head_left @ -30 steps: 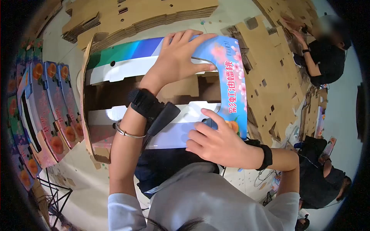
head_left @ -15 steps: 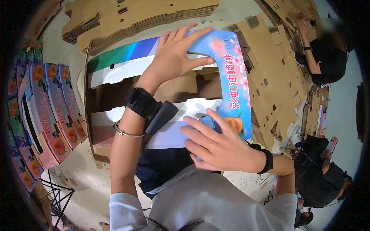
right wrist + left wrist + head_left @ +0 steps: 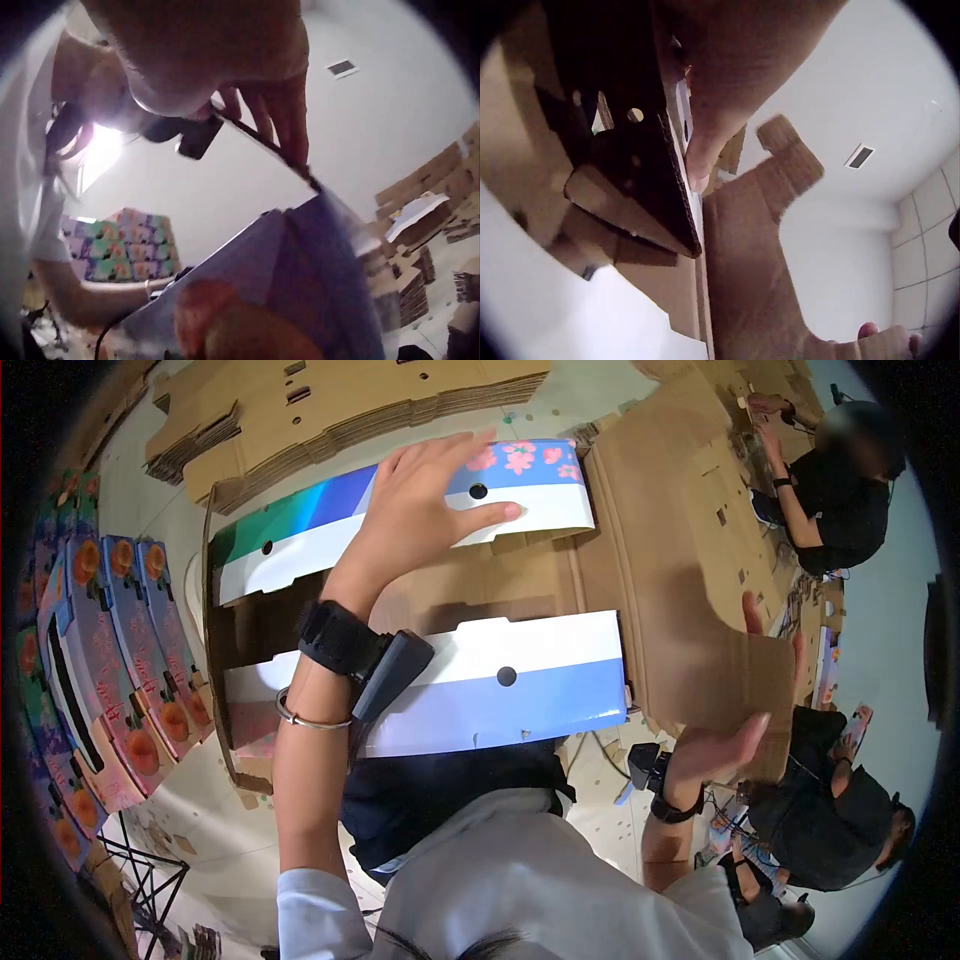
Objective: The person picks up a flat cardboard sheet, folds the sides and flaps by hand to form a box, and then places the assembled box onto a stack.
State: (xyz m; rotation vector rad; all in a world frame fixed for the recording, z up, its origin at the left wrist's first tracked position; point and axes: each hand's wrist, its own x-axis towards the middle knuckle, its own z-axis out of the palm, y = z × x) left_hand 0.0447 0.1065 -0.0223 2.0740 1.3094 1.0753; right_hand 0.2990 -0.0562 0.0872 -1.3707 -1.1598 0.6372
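Observation:
A colourful cardboard carton [image 3: 450, 715] lies before me with its top partly open and brown inside walls showing. My left hand [image 3: 412, 510] rests on the far side panel, fingers stretched over its printed face and thumb on the white strip [image 3: 545, 508]. In the left wrist view the thumb [image 3: 699, 169] presses that strip near an edge. At the right end, a brown end flap [image 3: 685, 660] with a curved cutout is swung outward. My right hand [image 3: 720, 748] grips its outer edge, thumb on the brown face and fingers behind. The right wrist view shows these fingers [image 3: 292, 127] over the edge.
Stacked flat cardboard sheets [image 3: 370, 420] lie beyond the carton, and more cardboard [image 3: 700, 470] spreads to the right. Printed cartons [image 3: 115, 660] stand at the left near a black metal stand [image 3: 150, 870]. People in black [image 3: 840, 510] work along the right side.
The printed end flap has swung off the carton's top to the right, now showing its brown side. My right hand moved right and took hold of it. The left hand shifted slightly left.

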